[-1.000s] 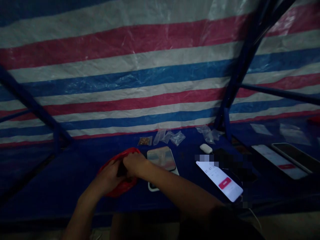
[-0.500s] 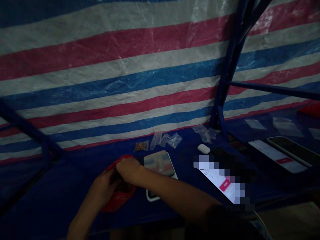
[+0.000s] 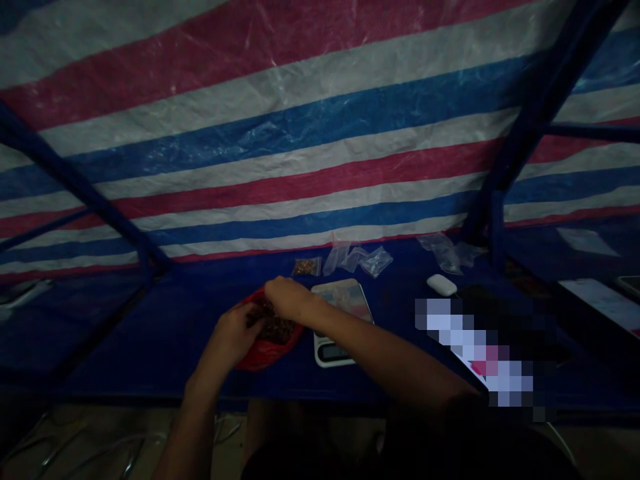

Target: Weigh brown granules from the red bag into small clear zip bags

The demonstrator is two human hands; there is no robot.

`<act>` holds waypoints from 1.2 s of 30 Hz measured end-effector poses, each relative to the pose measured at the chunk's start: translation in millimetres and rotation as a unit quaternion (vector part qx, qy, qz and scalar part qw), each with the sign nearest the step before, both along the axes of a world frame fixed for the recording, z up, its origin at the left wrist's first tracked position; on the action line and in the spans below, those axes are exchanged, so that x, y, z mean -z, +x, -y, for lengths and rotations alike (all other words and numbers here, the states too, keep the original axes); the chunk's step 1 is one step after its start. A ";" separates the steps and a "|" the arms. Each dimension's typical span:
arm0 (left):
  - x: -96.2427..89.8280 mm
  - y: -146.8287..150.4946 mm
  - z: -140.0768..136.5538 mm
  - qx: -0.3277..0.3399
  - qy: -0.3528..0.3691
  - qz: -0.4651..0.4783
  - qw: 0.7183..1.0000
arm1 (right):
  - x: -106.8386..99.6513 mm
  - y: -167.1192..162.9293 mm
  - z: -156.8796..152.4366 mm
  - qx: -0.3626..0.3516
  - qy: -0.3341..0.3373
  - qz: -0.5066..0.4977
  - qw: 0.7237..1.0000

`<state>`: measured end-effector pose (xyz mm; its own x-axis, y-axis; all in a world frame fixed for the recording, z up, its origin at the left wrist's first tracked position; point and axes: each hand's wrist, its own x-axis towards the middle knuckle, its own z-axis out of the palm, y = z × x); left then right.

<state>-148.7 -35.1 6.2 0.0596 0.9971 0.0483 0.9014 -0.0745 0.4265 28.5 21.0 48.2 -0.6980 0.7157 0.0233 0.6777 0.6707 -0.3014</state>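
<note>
A red plastic bag (image 3: 263, 355) rests on the blue tabletop with its mouth open. Many small dark brown pieces (image 3: 273, 327), too dim to identify, fill it. At the left of the mouth, my left hand (image 3: 239, 333) is closed on the bag's edge, thumb over the pieces. My right hand (image 3: 290, 299) is curled over the far rim, gripping it; its fingertips are hidden. Just right of the bag lies a white kitchen scale (image 3: 320, 357) with a shiny plate and a dark display, partly covered by my right forearm. Behind it sits a small clear zip bag of brown bits (image 3: 306, 267).
Several clear plastic bags (image 3: 376, 261) lie along the back. To the right are a white earbud case (image 3: 441, 285), a lit phone (image 3: 470, 363), partly blurred out, and another phone (image 3: 600, 300). Blue metal posts (image 3: 505, 167) stand before a striped tarp (image 3: 300, 153).
The view has shifted, so the bag, scale and hands appear further right and higher. More of the brown pieces and the scale's display now show. Both hands stay at the bag.
</note>
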 end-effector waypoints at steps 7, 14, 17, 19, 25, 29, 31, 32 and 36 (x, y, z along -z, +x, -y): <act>-8.3 6.1 7.1 0.010 0.030 0.004 0.999 | -0.5 5.7 -11.0 -0.032 -0.004 -0.003 0.999; -1.5 3.5 11.7 0.005 0.025 0.028 0.999 | -14.0 25.8 -13.4 -0.051 -0.022 -0.027 0.998; 0.8 1.7 12.4 0.006 0.015 0.032 0.999 | -26.6 53.2 -16.8 -0.050 -0.031 -0.061 0.996; 0.1 0.1 12.1 0.003 0.010 0.019 1.000 | -35.9 75.0 -17.0 -0.047 -0.038 -0.053 0.997; 1.6 -4.8 5.3 0.011 0.009 -0.006 1.000 | -56.9 117.7 -4.5 -0.017 -0.019 0.085 0.996; 6.9 -5.5 0.8 0.009 0.006 0.001 1.000 | -58.6 121.1 2.1 -0.010 0.012 0.140 0.990; 9.3 -5.7 0.1 0.012 0.003 -0.001 1.000 | -57.1 122.4 1.9 -0.010 0.013 0.154 0.988; 10.5 -5.9 0.1 0.018 0.003 0.000 1.000 | -56.5 123.8 1.1 -0.007 0.011 0.157 0.988; 14.2 -5.2 1.8 0.035 0.001 0.005 0.999 | -58.9 132.8 -4.0 -0.010 -0.011 0.154 0.988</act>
